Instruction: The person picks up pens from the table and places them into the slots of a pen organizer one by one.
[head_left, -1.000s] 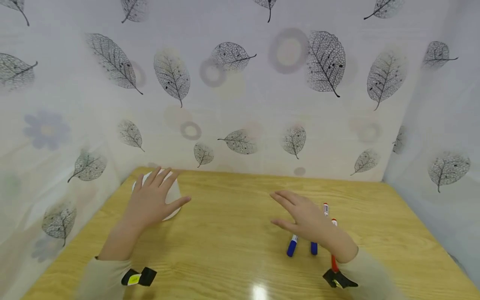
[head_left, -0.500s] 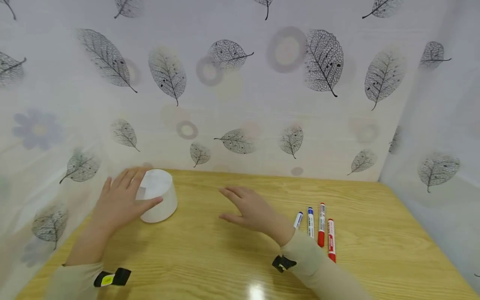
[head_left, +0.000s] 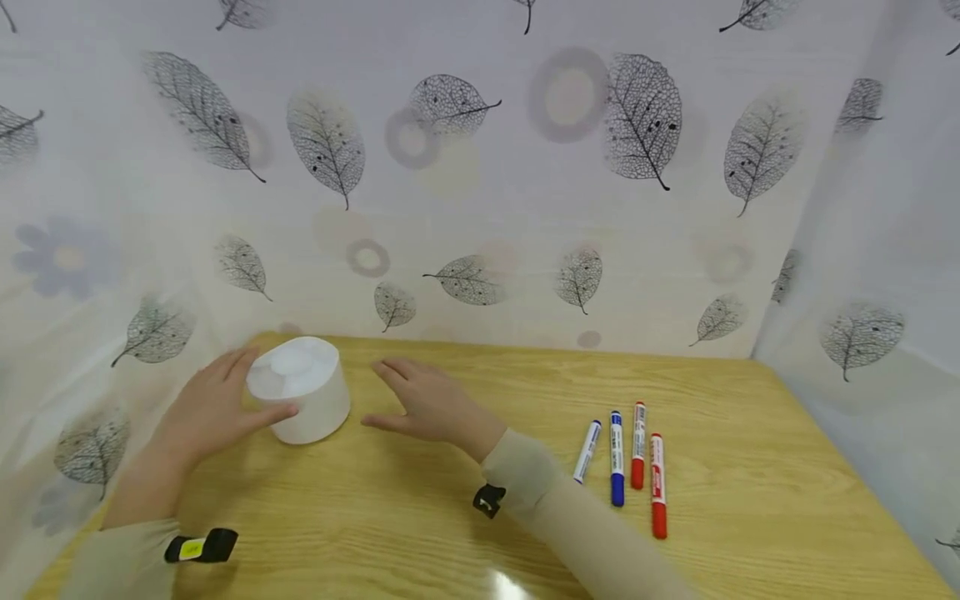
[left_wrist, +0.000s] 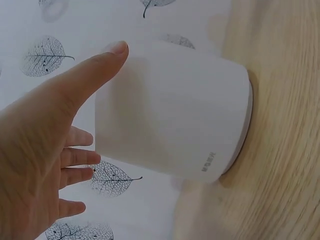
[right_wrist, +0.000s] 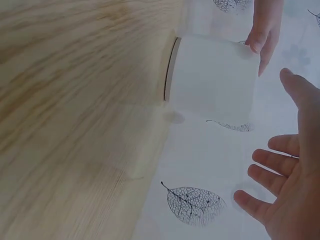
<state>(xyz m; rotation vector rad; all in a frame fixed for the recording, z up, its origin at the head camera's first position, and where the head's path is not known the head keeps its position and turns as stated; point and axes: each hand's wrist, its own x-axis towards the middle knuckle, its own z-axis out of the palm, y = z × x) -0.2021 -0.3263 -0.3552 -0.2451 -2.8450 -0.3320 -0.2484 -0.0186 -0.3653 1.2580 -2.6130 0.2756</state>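
A white round pen holder (head_left: 311,417), with a slanted open top and inner dividers, stands upright at the back left of the table. At its left side is my left hand (head_left: 210,408), fingers spread, the thumb overlapping the holder's front near the rim. In the left wrist view small dark lettering marks the lower wall of the pen holder (left_wrist: 185,110). My right hand (head_left: 431,404) hovers over the table to the holder's right, thumb and fingers apart and nothing between them. A gap separates it from the pen holder (right_wrist: 212,77) in the right wrist view.
Four-sided count aside, several markers lie side by side at the right: a blue-capped marker (head_left: 617,458), a slimmer blue-ended marker (head_left: 588,450) and two red markers, one red marker (head_left: 658,486) nearest the front. Leaf-patterned curtain (head_left: 480,192) encloses the wooden table (head_left: 750,467).
My right hand has moved left from above the markers towards the pen holder, uncovering the markers. My left hand has shifted left, from in front of the holder to its side.
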